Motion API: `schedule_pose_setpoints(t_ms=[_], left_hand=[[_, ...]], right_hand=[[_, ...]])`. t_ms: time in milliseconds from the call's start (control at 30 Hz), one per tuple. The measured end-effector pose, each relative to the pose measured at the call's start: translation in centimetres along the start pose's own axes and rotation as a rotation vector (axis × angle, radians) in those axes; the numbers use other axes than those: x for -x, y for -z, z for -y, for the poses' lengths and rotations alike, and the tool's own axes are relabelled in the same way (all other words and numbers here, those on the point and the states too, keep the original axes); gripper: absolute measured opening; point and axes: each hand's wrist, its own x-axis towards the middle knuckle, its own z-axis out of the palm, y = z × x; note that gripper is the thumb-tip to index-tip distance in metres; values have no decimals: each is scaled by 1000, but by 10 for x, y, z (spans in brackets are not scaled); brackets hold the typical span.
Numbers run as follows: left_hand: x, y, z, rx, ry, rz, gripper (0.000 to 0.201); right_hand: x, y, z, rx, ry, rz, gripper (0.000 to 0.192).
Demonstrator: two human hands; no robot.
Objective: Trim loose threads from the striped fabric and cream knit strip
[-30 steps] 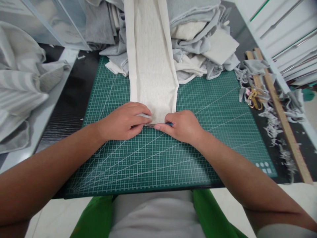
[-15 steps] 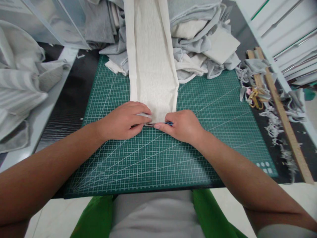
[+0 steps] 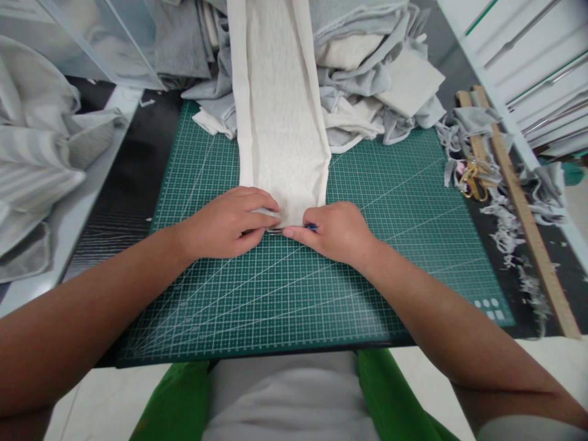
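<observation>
A long strip of cream fabric (image 3: 282, 116) with turned-in side edges runs from the far pile down the green cutting mat (image 3: 275, 306). At its near end my left hand (image 3: 229, 223) is closed on the left corner of the fabric, which shows between the fingers. On the right corner, my right hand (image 3: 337, 233) is closed around a small metal-tipped tool (image 3: 311, 226) with a blue part, mostly hidden by the fingers. Its thin metal end lies along the fabric's near edge, close to my left fingertips. What kind of tool it is cannot be made out.
Piles of grey and cream fabric (image 3: 367, 79) lie at the back of the mat. To the right are wooden strips (image 3: 528, 226), gold-handled scissors (image 3: 471, 177) and thread scraps (image 3: 508, 236). Striped grey cloth (image 3: 37, 153) lies at the left, near a clear plastic bin (image 3: 105, 43).
Both hands stay at the fabric's near edge, almost still. The metal end of the tool between them has shifted very slightly. The whole view has moved a little.
</observation>
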Motion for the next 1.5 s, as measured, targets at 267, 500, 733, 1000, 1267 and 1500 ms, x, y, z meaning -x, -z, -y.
schedule_pose_setpoints(t_ms=[267,500,733,1000,1267,1500], left_hand=[[-2,0,-1,2,-4,-2,23],[0,1,-1,0,2,2,23],[0,1,-1,7,2,8,25],[-2,1,-1,16,21,20,24],[-1,2,-1,24,35,20,25],[0,2,0,41,40,30,29]], right_hand=[[-3,5,5,30,-17,47,75],[-4,7,8,55,-28,68,75],[-6,8,9,50,-40,75,74],[-9,11,16,73,-75,90,67],[-8,11,17,85,-85,85,67],[-5,9,17,86,-74,65,70]])
